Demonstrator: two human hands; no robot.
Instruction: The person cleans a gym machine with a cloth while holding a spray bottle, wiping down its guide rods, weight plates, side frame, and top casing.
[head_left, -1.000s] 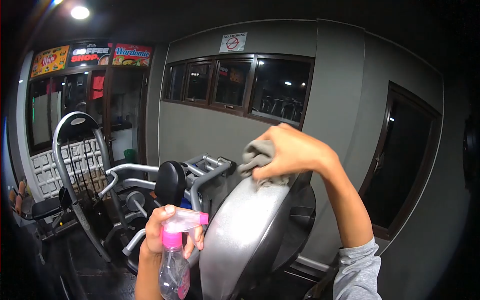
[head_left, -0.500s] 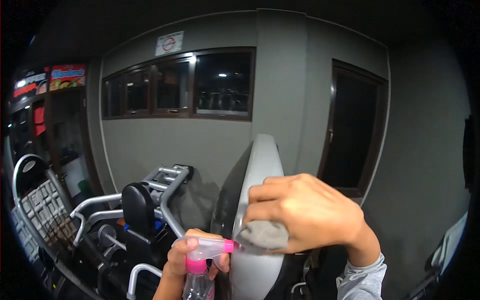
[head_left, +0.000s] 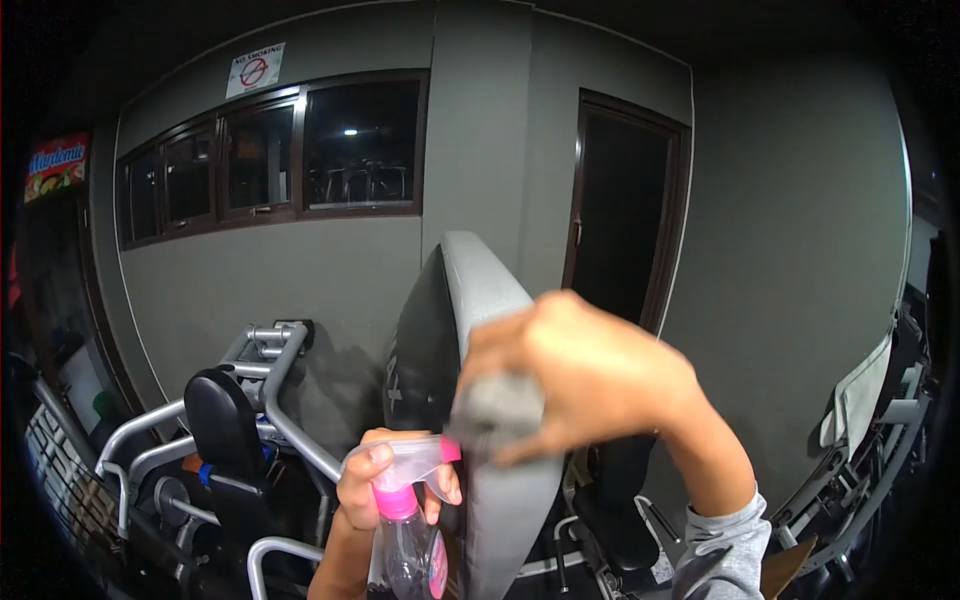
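Note:
My left hand (head_left: 365, 485) is closed round the neck and trigger of a clear spray bottle (head_left: 408, 550) with a pink collar and pink nozzle. The nozzle points right, close to the cloth. My right hand (head_left: 585, 370), blurred by motion, grips a crumpled grey cloth (head_left: 495, 412) against or just above the edge of a tall grey machine cover (head_left: 490, 275). Whether the cloth touches the surface I cannot tell. The cover stands upright in front of me, with a black side panel (head_left: 415, 345) on its left.
Left of the cover stands gym equipment with a black padded seat back (head_left: 225, 415) and silver tubing (head_left: 290, 425). More machine frames (head_left: 860, 490) and a white towel (head_left: 855, 390) are at the right. Behind are a wall with windows (head_left: 365, 145) and a dark door (head_left: 625, 200).
The view has turned right, so the room has shifted left in the picture. My right hand and the cloth have moved up a little along the cover. The left hand keeps its hold.

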